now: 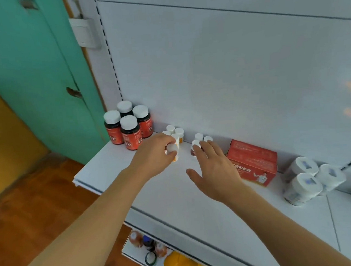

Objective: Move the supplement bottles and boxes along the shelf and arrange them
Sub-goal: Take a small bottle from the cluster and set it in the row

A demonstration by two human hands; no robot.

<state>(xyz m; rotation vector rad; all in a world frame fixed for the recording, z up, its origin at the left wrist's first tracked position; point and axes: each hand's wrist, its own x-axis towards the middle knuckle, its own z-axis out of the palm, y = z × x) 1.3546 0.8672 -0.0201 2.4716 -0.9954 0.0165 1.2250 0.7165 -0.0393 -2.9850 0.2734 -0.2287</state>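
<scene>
Now, left hand [154, 156] pinches a small orange bottle [172, 152] at eleven o'clock; right hand [215, 169], fingers spread, touches the dark-red bottle [195, 147]. Red-label bottles [128, 126] grouped; red box [254, 162], white bottles [308, 180] at three remain.

My left hand [153, 156] grips a small white-capped bottle [172, 152] on the shelf [113, 165] — beside four dark bottles [128, 124]. My right hand [214, 167] — its fingers [197, 152] straight — touches another small bottle [195, 145] near the red box [254, 161].

Shelf [176, 198]: big bottles [128, 124] left, box [254, 162] right.
</scene>
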